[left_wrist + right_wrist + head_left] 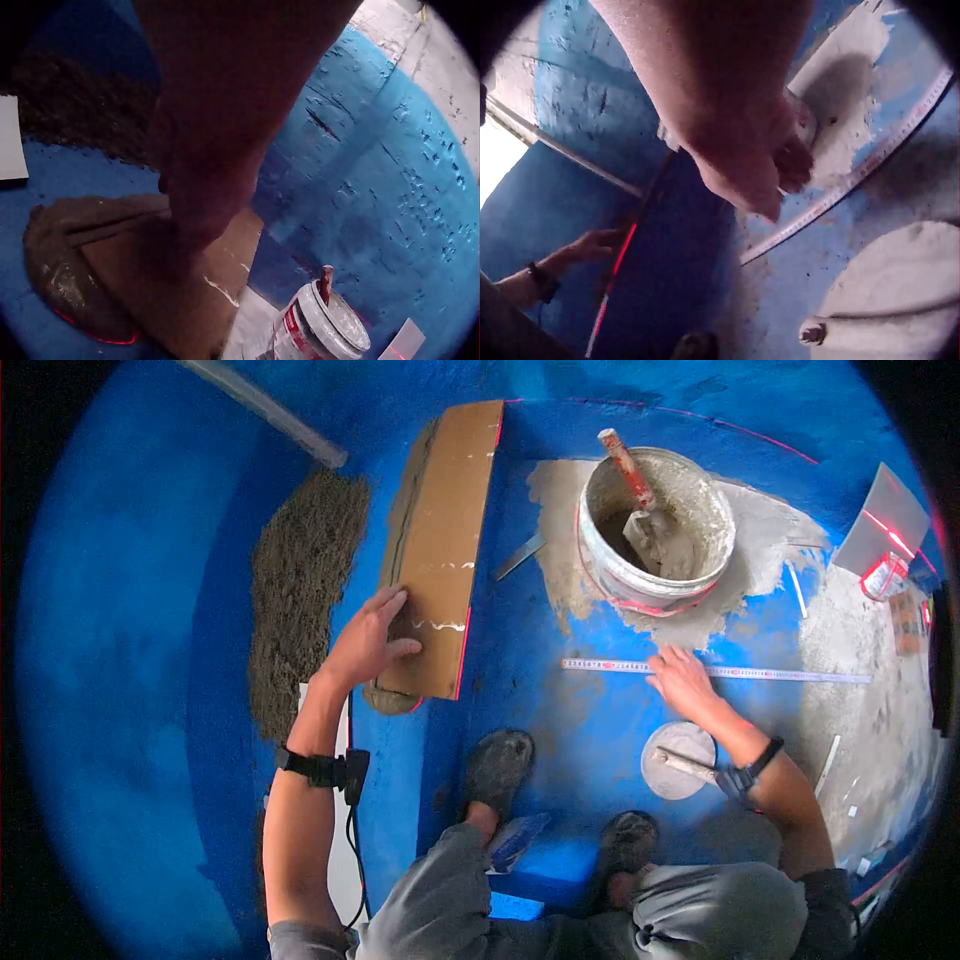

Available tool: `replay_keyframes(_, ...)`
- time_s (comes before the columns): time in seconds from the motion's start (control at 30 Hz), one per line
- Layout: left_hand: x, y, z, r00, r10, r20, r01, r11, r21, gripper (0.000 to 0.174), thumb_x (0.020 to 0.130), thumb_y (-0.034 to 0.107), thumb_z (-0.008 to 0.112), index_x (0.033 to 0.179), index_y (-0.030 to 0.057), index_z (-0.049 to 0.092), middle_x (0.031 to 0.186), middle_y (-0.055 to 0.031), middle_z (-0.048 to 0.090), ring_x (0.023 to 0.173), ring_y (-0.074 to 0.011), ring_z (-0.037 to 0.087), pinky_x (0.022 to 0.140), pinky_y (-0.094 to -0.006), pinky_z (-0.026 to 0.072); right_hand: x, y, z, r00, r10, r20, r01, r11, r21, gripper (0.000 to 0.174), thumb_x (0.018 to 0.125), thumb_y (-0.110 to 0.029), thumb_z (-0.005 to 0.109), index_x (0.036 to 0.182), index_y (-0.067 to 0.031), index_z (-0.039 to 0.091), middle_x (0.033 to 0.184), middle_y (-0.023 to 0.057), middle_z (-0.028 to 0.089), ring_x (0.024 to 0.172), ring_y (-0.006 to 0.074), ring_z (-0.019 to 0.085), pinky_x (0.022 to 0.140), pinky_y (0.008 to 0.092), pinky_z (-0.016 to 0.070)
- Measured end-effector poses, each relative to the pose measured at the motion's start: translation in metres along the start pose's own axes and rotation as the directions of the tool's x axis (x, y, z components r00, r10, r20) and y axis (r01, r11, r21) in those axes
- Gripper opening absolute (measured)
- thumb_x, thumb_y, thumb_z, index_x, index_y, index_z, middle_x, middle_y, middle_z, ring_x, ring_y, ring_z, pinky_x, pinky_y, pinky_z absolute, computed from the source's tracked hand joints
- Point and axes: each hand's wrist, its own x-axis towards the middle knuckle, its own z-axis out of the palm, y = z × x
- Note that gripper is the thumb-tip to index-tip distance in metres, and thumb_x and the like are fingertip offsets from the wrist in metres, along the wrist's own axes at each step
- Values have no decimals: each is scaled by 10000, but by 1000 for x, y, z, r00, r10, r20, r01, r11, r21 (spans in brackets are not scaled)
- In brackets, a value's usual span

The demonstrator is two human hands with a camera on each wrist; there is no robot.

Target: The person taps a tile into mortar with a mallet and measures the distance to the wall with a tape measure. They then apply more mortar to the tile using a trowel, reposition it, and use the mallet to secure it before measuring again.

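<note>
My left hand (365, 640) rests on the lower left part of a long brown tile (445, 550), thumb and fingers spread over its face. Grey mortar (390, 700) bulges out under the tile's left side and near end. Over a thin metal ruler (790, 675) on the blue floor is my right hand (685, 680), its fingers loosely bent. In the right wrist view the ruler (817, 210) runs unbroken below the fingertips. A round grey disc with a handle (680, 760) lies on the floor nearer the body.
Beyond the ruler stands a white bucket (655, 595) with a red-handled trowel (630, 470) in it. Ridged mortar (305, 600) coats the surface left of the tile. A small metal blade (520, 557) lies between tile and bucket. Red laser light marks the tile's edge.
</note>
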Motion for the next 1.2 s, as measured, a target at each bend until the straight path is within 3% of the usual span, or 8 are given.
replay_keyframes(0.27, 10, -33, -3, 998, 36, 47, -36, 999, 0, 972, 702, 163, 918, 1525, -74, 458, 1645, -231, 398, 1548, -374, 346, 1260, -434, 341, 25, 28, 58, 994, 76, 84, -72, 996, -48, 285, 877, -258, 780, 1026, -40, 672, 1152, 200, 635, 1163, 388, 590, 971, 526, 477)
replay_keyframes(0.4, 9, -37, -2, 994, 52, 100, -56, 998, 35, 1037, 651, 161, 940, 1536, -66, 451, 1668, -214, 369, 1578, -369, 286, 1286, -441, 296, 37, -26, -14, 993, 69, 97, -84, 982, 169, 148, 966, -237, 680, 1003, -94, 663, 1008, 189, 648, 954, 412, 664, 799, 540, 526)
replay_keyframes(0.6, 3, -55, 8, 997, 40, 69, -39, 999, -15, 1046, 628, 177, 956, 1527, -55, 476, 1668, -215, 373, 1597, -363, 242, 1297, -461, 262, 55, -135, -73, 993, 16, -117, -5, 995, 96, 192, 1020, -244, 588, 900, -114, 663, 798, 148, 636, 729, 409, 676, 634, 545, 513)
replay_keyframes(0.73, -5, -46, 3, 998, -59, -34, 59, 998, 6, 860, 666, 185, 935, 1426, -31, 595, 1447, -233, 562, 1417, -414, 466, 1203, -451, 396, 63, -164, -76, 982, 26, -187, -11, 997, 83, 198, 980, -228, 660, 839, -90, 663, 775, 150, 642, 688, 403, 666, 610, 519, 516)
replay_keyframes(0.77, -14, -58, 16, 979, 83, -185, -76, 996, 42, 688, 686, 182, 920, 1301, -18, 685, 1275, -207, 640, 1271, -393, 560, 1105, -444, 465, 64, -169, -74, 984, 20, -177, -5, 996, 85, 198, 980, -228, 660, 839, -90, 663, 775, 150, 642, 688, 403, 666, 610, 519, 516)
replay_keyframes(0.87, -27, -47, 5, 994, -91, -62, 90, 996, -16, 462, 720, 177, 906, 1111, -17, 754, 1096, -186, 712, 1090, -360, 660, 959, -437, 531, 65, -180, -71, 979, 19, -203, 18, 984, 180, 194, 959, -216, 699, 826, -80, 659, 769, 152, 644, 695, 407, 662, 605, 518, 512)
replay_keyframes(1.07, -45, -41, 26, 978, -167, -124, 158, 984, -81, 285, 777, 244, 860, 799, -17, 747, 701, -183, 688, 651, -340, 684, 657, -442, 543, 64, -185, -71, 981, 17, -195, 18, 985, 174, 144, 960, -211, 706, 891, -85, 709, 805, 163, 671, 713, 406, 662, 617, 516, 515)
replay_keyframes(1.2, -37, -68, 40, 990, -138, 7, 138, 986, -98, 289, 894, 270, 821, 848, -4, 742, 688, -64, 635, 650, -145, 556, 609, -390, 466, 65, -178, -53, 946, -138, -294, 155, 987, 34, 146, 976, -215, 692, 937, -79, 729, 844, 167, 694, 741, 410, 674, 668, 509, 534)
